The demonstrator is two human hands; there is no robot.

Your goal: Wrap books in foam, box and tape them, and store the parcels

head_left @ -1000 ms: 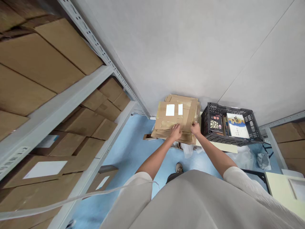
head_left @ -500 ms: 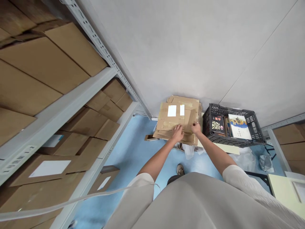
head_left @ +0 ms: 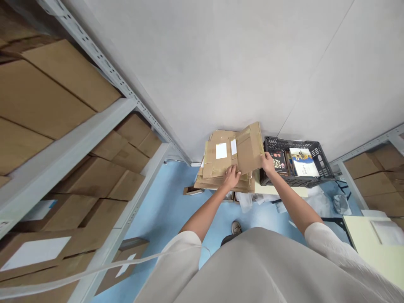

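Note:
A flattened cardboard box [head_left: 221, 162] with two white labels lies on top of a stack of flat cardboard sheets [head_left: 205, 184]. Its right-hand panel [head_left: 251, 147] is raised and tilts up from the stack. My right hand [head_left: 267, 164] is closed on the right edge of that panel. Near the box's front edge, my left hand [head_left: 232, 176] rests on the cardboard with its fingers stretched out and slightly apart. Just right of my right hand stands a black plastic crate [head_left: 293, 181] holding several books, among them one with a white cover [head_left: 304, 164].
Shelves on the left [head_left: 116, 219] are packed with cardboard boxes [head_left: 104, 172]. A plain wall [head_left: 221, 63] rises behind the stack. A pale table [head_left: 362, 244] stands at right. Clear plastic bags [head_left: 322, 206] lie on the blue floor [head_left: 151, 202].
My right hand has moved right and lifted the box's right panel, which lay flat before. My left hand stays at the front edge. The whole view has shifted slightly.

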